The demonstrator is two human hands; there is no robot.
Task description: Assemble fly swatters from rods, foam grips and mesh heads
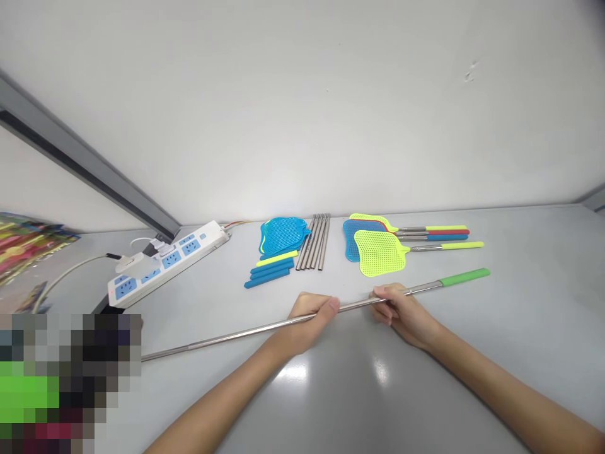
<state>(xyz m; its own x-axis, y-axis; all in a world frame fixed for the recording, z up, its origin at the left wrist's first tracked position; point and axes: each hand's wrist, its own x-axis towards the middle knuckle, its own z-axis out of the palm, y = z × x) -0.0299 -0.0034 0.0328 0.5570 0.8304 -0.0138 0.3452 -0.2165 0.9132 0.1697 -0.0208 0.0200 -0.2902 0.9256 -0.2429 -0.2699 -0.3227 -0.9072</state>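
Note:
A long, extended telescopic metal rod (246, 332) with a green grip (466, 277) slants across the table in front of me. My left hand (309, 318) is closed around its middle, thumb along the metal. Closer to the green grip, my right hand (401, 312) pinches the same rod with thumb and fingers. The rod's far left end vanishes into a blurred-out patch, so what is on that end is hidden. Just beyond my right hand lie several complete fly swatters, the nearest a yellow fly swatter (382, 253) with a yellow grip.
Blue swatter heads (284, 235) are stacked near the wall. Beside them lie loose blue grips (269, 273), a yellow grip (276, 258) and several short metal rods (314, 243). A white power strip (170, 258) with plugged-in cables sits at the left, near colourful plastic packaging (28, 252).

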